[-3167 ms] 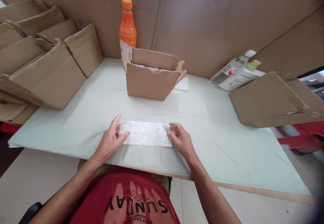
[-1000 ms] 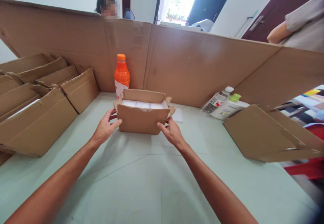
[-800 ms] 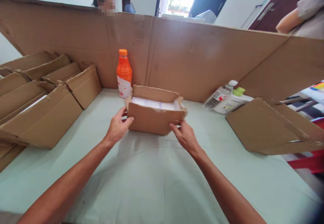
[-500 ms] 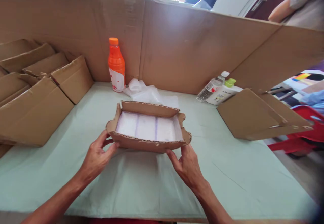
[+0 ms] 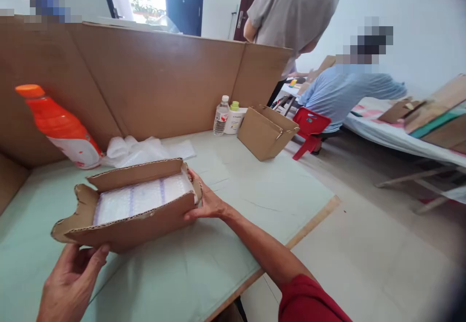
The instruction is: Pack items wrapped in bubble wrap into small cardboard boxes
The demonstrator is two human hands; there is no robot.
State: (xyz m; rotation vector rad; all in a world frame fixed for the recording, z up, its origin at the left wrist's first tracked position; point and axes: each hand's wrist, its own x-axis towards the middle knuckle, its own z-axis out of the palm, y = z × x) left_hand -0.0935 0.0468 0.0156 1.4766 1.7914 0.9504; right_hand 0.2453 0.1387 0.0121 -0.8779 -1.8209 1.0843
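An open cardboard box with wavy-cut end flaps stands in front of me, at an angle to the table. Inside lie bubble-wrapped items, pale with purple bands. My right hand grips its right end, thumb on the front wall and fingers around the end. At the near left corner, my left hand holds the box low, with its thumb against the front; some fingertips are hidden beneath or behind it. Loose bubble wrap lies just behind the box.
An orange bottle stands at the left by a cardboard partition. Farther right are a clear water bottle, a white bottle and another cardboard box. Beyond the table edge, a person in blue sits on a red chair.
The view has swung to the right, showing more of the room and the seated person. The box now appears farther left and turned at an angle, with both hands still on it.
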